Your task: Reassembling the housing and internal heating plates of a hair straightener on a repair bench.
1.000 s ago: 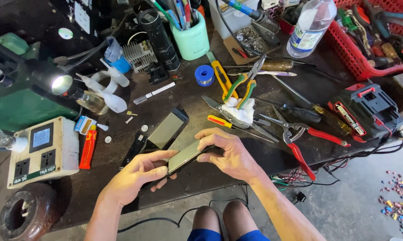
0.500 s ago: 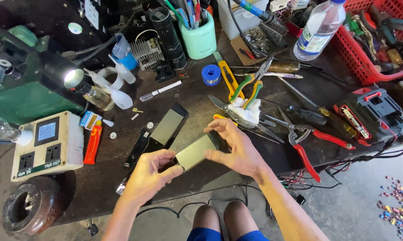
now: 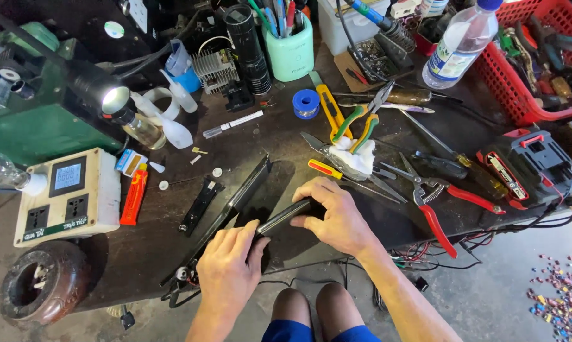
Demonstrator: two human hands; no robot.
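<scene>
My left hand (image 3: 230,259) and my right hand (image 3: 335,215) together hold a thin, flat, dark rectangular panel (image 3: 284,216), seen nearly edge-on just above the workbench's front edge. The left hand's fingers pinch its lower left end; the right hand covers its upper right end. Right behind it a second dark flat panel (image 3: 248,187) stands on its edge, leaning on the bench. A narrow black strip (image 3: 199,205) lies to the left of it.
Red-handled pliers (image 3: 436,209), a yellow screwdriver (image 3: 327,169) and green-handled pliers (image 3: 357,123) lie to the right. A white socket box with a display (image 3: 67,195), an orange tube (image 3: 134,197) and a lit work lamp (image 3: 112,101) sit left. A red basket (image 3: 526,95) stands back right.
Both hands lowered the flat panel and turned it from face-up to nearly edge-on. The dark panel behind it, lying flat before, now stands on its edge.
</scene>
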